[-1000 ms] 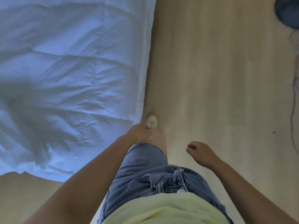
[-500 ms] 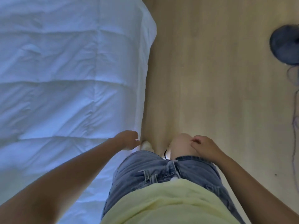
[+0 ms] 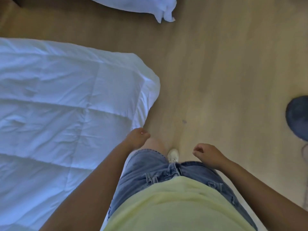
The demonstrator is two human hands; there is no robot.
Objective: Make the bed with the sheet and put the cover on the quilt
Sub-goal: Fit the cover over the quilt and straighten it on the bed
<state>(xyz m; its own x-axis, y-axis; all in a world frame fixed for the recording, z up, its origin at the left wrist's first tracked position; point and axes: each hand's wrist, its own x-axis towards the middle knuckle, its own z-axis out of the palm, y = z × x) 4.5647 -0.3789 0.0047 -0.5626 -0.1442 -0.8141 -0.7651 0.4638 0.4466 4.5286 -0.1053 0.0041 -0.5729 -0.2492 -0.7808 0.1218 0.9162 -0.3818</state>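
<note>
Walking beside the white stitched quilt point(image 3: 66, 114) spread flat on the pale wooden floor point(image 3: 216, 80), the person is risking a foot catching its near corner, which would be dragging it askew. Left hand point(image 3: 137, 136) is hanging loosely curled, gripping nothing; right hand point(image 3: 208, 155) likewise, half-closed and empty. Crumpled white fabric point(image 3: 150, 5), possibly the cover, is lying well apart. No containers are showing.

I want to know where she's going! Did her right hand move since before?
Yes. The right hand was resting on the knee; now it hangs over bare wooden floor, off the leg and further from the quilt edge.
</note>
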